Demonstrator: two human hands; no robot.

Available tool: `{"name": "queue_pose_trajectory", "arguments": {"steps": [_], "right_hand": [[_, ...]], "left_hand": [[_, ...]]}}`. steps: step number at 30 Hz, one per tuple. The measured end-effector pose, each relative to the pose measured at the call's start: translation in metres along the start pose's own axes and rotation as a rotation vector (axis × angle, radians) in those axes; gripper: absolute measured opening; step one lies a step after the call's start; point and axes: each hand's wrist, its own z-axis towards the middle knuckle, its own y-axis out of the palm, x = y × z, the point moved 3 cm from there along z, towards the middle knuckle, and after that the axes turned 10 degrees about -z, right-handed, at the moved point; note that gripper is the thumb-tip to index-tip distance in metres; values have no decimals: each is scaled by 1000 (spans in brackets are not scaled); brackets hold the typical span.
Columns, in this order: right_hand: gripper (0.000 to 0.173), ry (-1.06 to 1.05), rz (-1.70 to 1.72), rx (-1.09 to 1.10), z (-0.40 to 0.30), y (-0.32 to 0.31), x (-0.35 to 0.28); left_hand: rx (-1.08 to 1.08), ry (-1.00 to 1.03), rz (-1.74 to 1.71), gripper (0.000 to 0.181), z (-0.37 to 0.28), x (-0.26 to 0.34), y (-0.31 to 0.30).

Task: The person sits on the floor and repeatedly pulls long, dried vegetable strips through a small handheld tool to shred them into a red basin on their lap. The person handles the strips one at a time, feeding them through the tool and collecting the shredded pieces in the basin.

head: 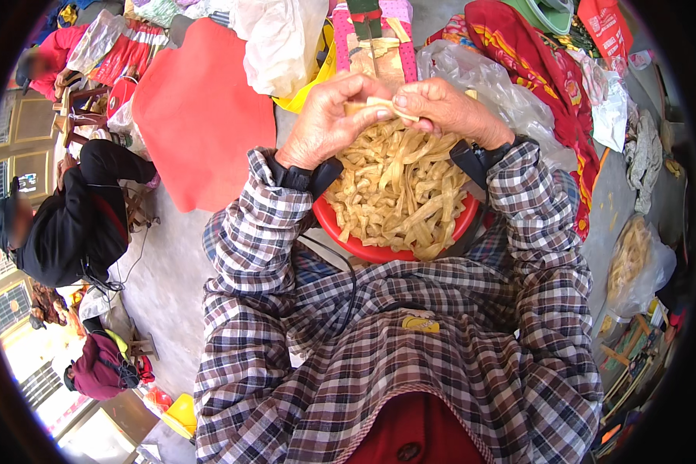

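Between my two hands, a pale tan flat strip (395,108) of dried plant fibre is pinched above a red plastic basin. My left hand (343,110) grips its left part between thumb and fingers. The right hand (441,105) holds the other part close by, thumb on top. Beneath them, a heap of folded and knotted tan strips (397,185) fills the red basin (467,223), which sits at my lap. Just beyond my hands stands a pink dotted board (342,40) with a worn tan middle and a dark strap.
A large red sheet (209,116) lies on the left, beside a white plastic bag (284,40). Clear plastic (493,87) and a red flowered cloth (557,87) lie on the right. Several people sit at left, one in black (75,214). A bagged tan bundle (632,261) rests at far right.
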Motion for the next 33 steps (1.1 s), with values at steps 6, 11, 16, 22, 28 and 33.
{"name": "queue_pose_trajectory", "arguments": {"steps": [6,11,16,22,28,33], "right_hand": [[43,41,-363,62,17,10,13],[42,93,-602,206,24,15,19],[30,20,-170,90,31,29,11],[24,-40,-117,-42,41,53,-10],[24,-19,-147,-3,47,58,-14],[26,-21,-150,-3,50,52,-4]], "left_hand": [[462,55,-343,46,13,17,-21],[487,-25,-866,44,15,29,-39],[342,-10,-1463,34,15,32,-52],[500,131,-1746,23,19,37,-98],[664,329,-1756,26,18,29,-128],[543,322,-1672,28,26,14,-130]]}}
